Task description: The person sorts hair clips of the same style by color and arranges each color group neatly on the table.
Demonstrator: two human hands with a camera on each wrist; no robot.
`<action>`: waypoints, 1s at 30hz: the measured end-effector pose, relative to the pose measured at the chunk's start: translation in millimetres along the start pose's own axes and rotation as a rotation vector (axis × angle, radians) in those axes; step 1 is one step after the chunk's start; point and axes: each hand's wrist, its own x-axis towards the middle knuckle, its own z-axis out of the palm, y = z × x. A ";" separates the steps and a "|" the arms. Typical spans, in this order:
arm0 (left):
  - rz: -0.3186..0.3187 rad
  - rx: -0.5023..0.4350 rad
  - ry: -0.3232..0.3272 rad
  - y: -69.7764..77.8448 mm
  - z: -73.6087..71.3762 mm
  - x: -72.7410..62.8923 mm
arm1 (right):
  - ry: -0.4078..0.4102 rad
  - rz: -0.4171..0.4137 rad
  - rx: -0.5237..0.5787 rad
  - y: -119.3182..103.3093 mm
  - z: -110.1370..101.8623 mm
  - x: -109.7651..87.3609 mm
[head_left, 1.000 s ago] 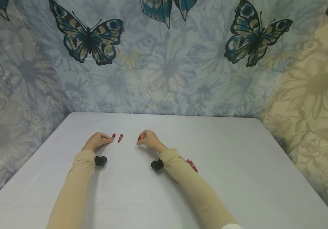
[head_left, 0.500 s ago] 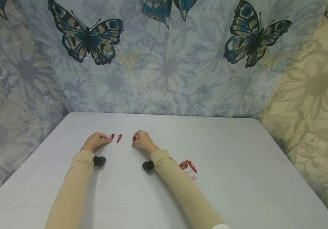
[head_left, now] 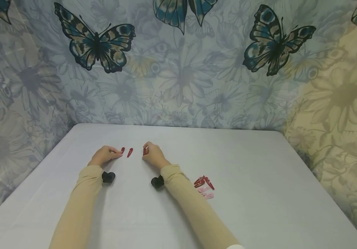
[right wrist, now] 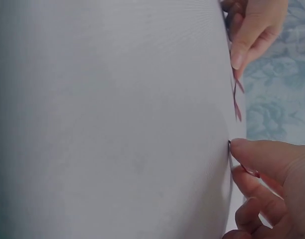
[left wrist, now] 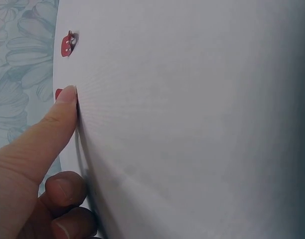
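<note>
Toward the table's far left side, my left hand (head_left: 105, 155) has its thumb and fingertips at the lower end of a red snap hair clip (head_left: 122, 150). In the left wrist view the thumb (left wrist: 45, 134) covers most of that clip. A second red hair clip (head_left: 130, 152) lies just right of it, standing slightly open in the left wrist view. Farther right, my right hand (head_left: 154, 155) pinches another red hair clip (head_left: 145, 151) between thumb and fingers, at or close above the cloth. In the right wrist view only a sliver of this clip (right wrist: 250, 171) shows behind the thumb.
Several red hair clips (head_left: 200, 181) and pink hair clips (head_left: 207, 195) lie beside the right forearm, which may hide part of the group. The white-covered table (head_left: 259, 207) ends at a butterfly-patterned backdrop (head_left: 184, 76). Black wrist cameras (head_left: 108, 177) sit at both wrists.
My right hand has moved left with its red clip, toward the two laid clips. The forearm's shift uncovers more red and pink clips. My left hand stays nearly still.
</note>
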 end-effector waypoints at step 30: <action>-0.034 -0.013 0.014 -1.1 3.9 1.5 | 0.070 0.059 -0.005 -7.9 12.7 8.1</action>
